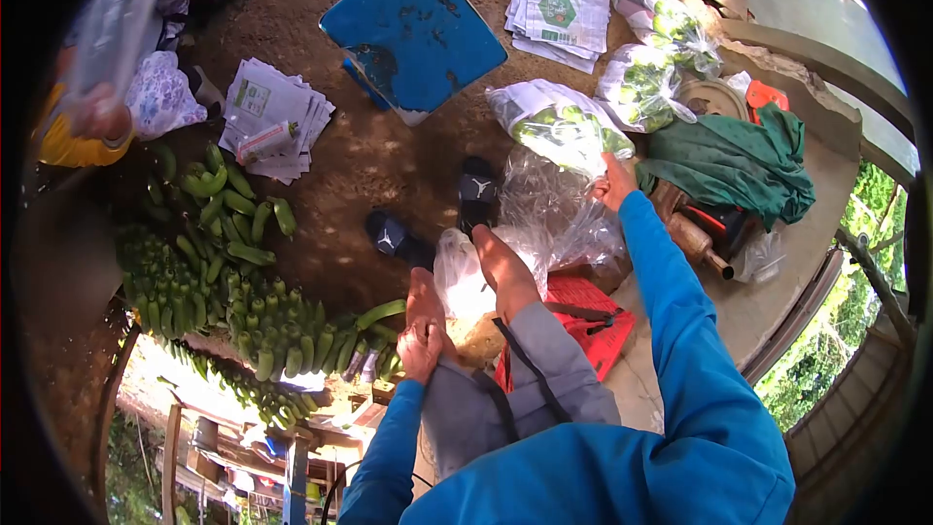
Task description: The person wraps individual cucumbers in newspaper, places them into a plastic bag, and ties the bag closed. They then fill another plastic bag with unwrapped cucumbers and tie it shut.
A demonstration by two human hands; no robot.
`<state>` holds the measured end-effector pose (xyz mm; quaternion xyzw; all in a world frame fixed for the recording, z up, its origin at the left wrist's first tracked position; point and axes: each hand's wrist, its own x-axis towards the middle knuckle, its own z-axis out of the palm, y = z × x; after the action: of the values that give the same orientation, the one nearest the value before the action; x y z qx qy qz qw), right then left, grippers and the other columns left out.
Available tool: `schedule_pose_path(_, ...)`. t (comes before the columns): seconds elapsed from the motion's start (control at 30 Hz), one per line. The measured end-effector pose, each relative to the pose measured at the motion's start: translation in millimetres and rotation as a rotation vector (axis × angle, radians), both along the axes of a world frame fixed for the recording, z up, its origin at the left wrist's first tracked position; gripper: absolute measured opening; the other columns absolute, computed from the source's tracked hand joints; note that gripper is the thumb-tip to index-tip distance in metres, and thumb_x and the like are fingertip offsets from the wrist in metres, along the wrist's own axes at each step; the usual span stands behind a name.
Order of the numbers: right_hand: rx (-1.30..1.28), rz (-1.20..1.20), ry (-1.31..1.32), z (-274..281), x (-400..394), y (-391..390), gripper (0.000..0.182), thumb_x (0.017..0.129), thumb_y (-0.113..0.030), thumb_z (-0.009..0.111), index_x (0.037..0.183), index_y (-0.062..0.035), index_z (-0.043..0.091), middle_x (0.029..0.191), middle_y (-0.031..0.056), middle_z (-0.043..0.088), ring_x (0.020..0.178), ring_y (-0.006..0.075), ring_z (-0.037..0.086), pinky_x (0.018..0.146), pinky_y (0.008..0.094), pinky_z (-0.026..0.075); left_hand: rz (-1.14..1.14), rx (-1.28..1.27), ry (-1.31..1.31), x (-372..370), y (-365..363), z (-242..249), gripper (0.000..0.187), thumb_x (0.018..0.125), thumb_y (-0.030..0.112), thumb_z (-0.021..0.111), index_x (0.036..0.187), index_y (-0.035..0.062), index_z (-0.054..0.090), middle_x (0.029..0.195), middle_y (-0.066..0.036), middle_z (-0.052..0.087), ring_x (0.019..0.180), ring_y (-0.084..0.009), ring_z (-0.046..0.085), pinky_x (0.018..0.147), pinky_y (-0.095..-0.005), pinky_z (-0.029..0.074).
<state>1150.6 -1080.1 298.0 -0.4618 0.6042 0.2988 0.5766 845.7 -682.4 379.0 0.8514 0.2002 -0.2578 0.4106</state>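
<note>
My right hand (614,182) is closed on the end of a clear plastic bag (564,126) that holds green vegetables and white paper. The bag lies on its side on the ground. More crumpled clear plastic bags (544,199) lie just below it. My left hand (421,350) rests on my left leg near the knee, its fingers laid over the leg, holding nothing. Beside it, to the left, spreads a big pile of long green vegetables (262,321) that look like cucumbers or gourds.
Two filled bags (641,87) (671,24) lie beyond my right hand, near a green cloth (724,160). A blue stool (413,34) stands ahead between newspaper stacks (559,19) (277,117). Black sandals (476,194) are before me. Another person's hand (100,115) holds clear plastic at left.
</note>
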Motion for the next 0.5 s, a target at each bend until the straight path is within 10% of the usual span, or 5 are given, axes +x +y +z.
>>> schedule_pose_path(0.5,0.134,-0.259,-0.011,-33,-36,-115,0.031,0.079,-0.039,0.066,0.099,-0.0163,0.063,0.085,-0.0047,0.065,0.061,0.0116,0.053,0.047,0.0242,0.039,-0.079,0.069,0.101,15,-18,-1,0.011,0.087,0.02,0.056,0.088,0.009,0.056,0.079,-0.012,0.061,0.073,-0.0353,0.059,0.066,-0.0467,0.044)
